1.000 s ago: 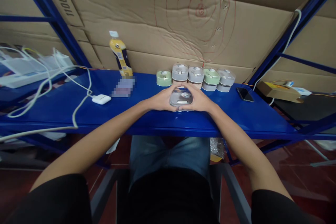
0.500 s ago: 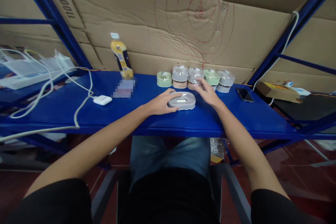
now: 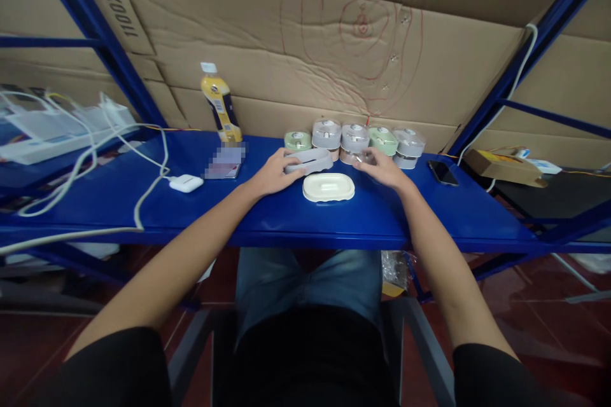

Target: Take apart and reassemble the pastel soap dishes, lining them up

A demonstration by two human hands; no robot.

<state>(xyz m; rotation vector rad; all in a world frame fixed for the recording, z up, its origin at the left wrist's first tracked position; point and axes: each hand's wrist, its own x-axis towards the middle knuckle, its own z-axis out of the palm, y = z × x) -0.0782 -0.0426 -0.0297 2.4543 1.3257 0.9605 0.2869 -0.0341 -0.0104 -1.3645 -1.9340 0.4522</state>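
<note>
My left hand (image 3: pixel 277 173) grips one end of a grey oval box section (image 3: pixel 317 161), which is tilted just above the blue table. A cream oval base (image 3: pixel 329 187) lies flat in front of it. To the right, my right hand (image 3: pixel 384 169) has its fingers curled on a clear lid (image 3: pixel 363 158), close to the front of the stacked boxes. That lid is partly hidden by the fingers and blends with the boxes behind.
Behind my hands stand small lidded boxes: a green one (image 3: pixel 298 141), grey ones (image 3: pixel 326 135) and others. A bottle (image 3: pixel 221 105), white earphone case (image 3: pixel 186 183) and cable (image 3: pixel 138 213) are on the left. A phone (image 3: pixel 443 173) lies right, near an opened carton (image 3: pixel 506 167).
Both hands framed the closed box earlier. My right hand took the clear lid off to the right; my left hand then lifted the grey section back and left, exposing the cream base.
</note>
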